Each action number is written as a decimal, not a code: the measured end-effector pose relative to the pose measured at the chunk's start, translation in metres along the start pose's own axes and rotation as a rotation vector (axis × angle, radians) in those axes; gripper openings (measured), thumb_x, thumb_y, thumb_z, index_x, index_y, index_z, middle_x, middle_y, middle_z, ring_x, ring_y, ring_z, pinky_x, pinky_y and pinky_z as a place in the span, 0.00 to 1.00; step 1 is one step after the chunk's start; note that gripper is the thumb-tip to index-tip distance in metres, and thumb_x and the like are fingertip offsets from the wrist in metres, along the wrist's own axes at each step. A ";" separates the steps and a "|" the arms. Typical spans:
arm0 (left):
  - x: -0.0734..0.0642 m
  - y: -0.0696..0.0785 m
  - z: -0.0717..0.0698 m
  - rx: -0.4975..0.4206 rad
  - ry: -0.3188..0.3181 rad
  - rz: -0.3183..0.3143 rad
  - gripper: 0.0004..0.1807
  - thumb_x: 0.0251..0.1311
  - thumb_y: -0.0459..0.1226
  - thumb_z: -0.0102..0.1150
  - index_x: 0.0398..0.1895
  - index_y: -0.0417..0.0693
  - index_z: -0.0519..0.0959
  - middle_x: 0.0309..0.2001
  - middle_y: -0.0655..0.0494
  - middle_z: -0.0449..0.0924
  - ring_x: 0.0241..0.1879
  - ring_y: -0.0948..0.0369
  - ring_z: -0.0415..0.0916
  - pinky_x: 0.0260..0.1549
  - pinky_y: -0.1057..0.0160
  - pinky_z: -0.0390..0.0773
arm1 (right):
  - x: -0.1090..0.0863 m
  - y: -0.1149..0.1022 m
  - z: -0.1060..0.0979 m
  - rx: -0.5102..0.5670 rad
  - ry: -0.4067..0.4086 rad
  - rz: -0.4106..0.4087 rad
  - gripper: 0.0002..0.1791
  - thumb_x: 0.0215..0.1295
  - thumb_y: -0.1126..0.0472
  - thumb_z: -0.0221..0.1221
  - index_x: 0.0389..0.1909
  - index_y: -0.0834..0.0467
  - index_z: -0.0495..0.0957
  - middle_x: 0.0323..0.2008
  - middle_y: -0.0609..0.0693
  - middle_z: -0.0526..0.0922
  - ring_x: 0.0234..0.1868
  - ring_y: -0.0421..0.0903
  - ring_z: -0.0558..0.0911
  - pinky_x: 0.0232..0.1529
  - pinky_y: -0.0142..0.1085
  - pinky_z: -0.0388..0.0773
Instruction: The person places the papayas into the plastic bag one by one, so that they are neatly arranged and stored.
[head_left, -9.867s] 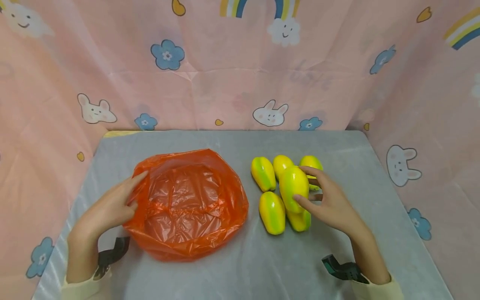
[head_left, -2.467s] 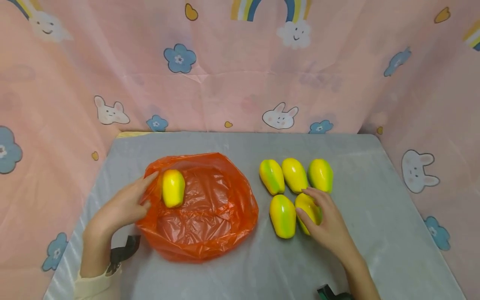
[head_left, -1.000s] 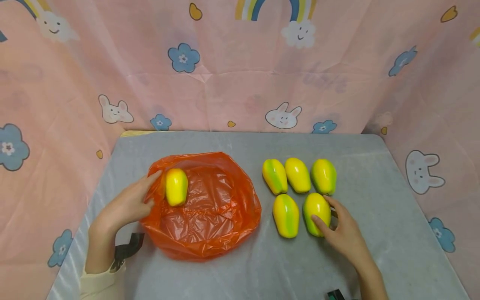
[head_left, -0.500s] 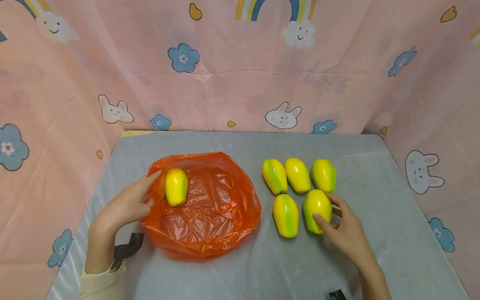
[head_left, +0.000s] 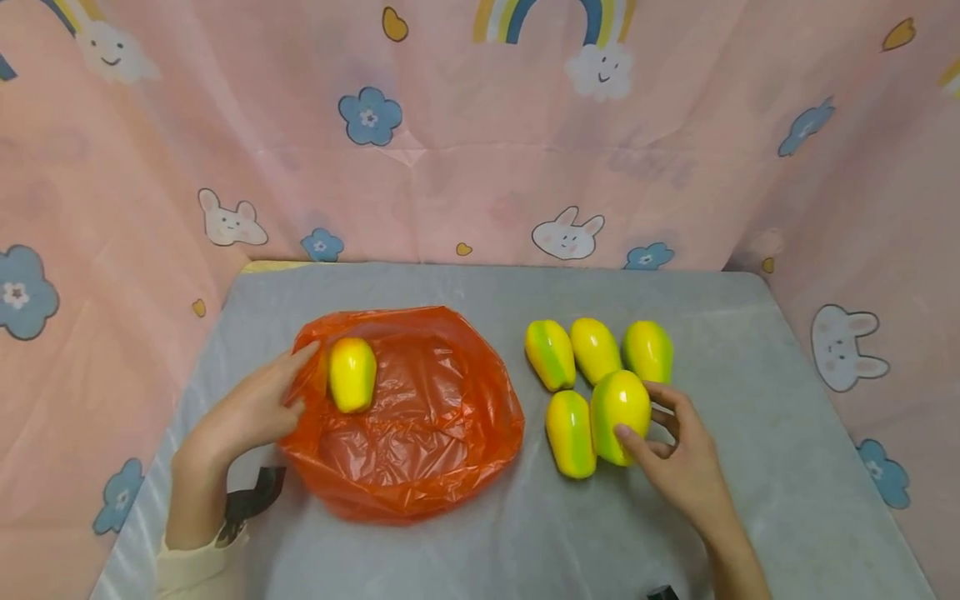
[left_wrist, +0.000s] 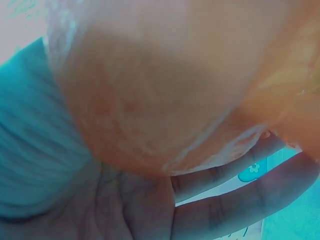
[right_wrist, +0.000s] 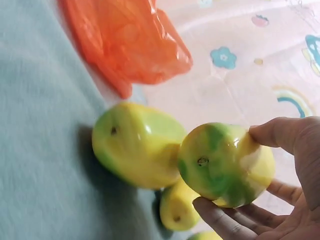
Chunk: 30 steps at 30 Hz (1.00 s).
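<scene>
Between thumb and fingers, my right hand (head_left: 682, 454) holds a glossy yellow-green papaya (head_left: 621, 417). The right wrist view shows this papaya (right_wrist: 227, 165) raised, its stem end facing the camera. My left hand (head_left: 251, 412) is at the left rim of a red plastic bag (head_left: 480, 475) with its mouth spread wide. Two fingers (left_wrist: 250, 200) extend straight beside the bag's wall in the left wrist view, while the thumb is hidden there. One papaya (head_left: 352, 375) lies inside the bag. Several more papayas lie right of it, including one (head_left: 570, 433) beside the held one.
A back row of papayas (head_left: 550, 354) lies on the grey-covered table (head_left: 465, 558). Pink patterned cloth (head_left: 450, 175) hangs behind and along both sides. Black wrist mounts show, the left one (head_left: 255, 500) near the bag's front left.
Since about ten seconds ago, a papaya has come to be in the bag. My right hand has gripped another, lifted it and moved it slightly left. The left hand has stayed at the bag.
</scene>
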<state>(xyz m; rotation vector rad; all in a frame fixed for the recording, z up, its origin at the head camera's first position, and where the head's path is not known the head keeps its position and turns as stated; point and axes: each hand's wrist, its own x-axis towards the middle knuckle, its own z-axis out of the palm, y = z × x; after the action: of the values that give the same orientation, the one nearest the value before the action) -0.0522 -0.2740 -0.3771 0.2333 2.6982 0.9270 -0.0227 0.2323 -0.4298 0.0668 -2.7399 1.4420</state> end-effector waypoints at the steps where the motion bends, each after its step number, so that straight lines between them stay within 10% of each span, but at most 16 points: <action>1: 0.000 0.000 0.000 -0.001 -0.002 0.000 0.44 0.62 0.26 0.60 0.83 0.40 0.58 0.74 0.35 0.69 0.51 0.47 0.77 0.51 0.43 0.88 | 0.000 -0.002 0.002 0.016 0.004 -0.013 0.35 0.71 0.59 0.67 0.75 0.59 0.64 0.71 0.56 0.72 0.57 0.18 0.74 0.43 0.22 0.85; 17: 0.006 0.005 0.004 0.038 -0.018 0.010 0.45 0.62 0.26 0.58 0.84 0.40 0.57 0.77 0.34 0.66 0.52 0.46 0.76 0.46 0.51 0.87 | 0.012 -0.036 0.021 0.084 -0.068 -0.121 0.37 0.69 0.62 0.68 0.76 0.55 0.64 0.74 0.56 0.71 0.61 0.22 0.75 0.46 0.22 0.85; 25: 0.003 0.005 -0.002 0.037 -0.011 -0.013 0.45 0.62 0.25 0.56 0.84 0.38 0.55 0.78 0.33 0.63 0.51 0.44 0.76 0.41 0.57 0.83 | 0.032 -0.058 0.042 0.142 -0.166 -0.133 0.38 0.69 0.58 0.68 0.77 0.53 0.63 0.74 0.52 0.70 0.68 0.53 0.79 0.49 0.25 0.85; 30: 0.002 0.002 0.001 0.007 -0.020 -0.005 0.46 0.61 0.25 0.56 0.84 0.39 0.55 0.75 0.34 0.67 0.45 0.49 0.77 0.37 0.61 0.82 | 0.040 -0.070 0.051 0.140 -0.197 -0.145 0.38 0.68 0.57 0.69 0.76 0.54 0.64 0.72 0.53 0.74 0.66 0.56 0.81 0.49 0.26 0.86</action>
<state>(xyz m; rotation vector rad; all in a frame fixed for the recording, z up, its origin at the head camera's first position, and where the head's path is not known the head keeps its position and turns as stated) -0.0534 -0.2712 -0.3766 0.2359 2.6835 0.9088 -0.0593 0.1497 -0.3985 0.4252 -2.7076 1.6656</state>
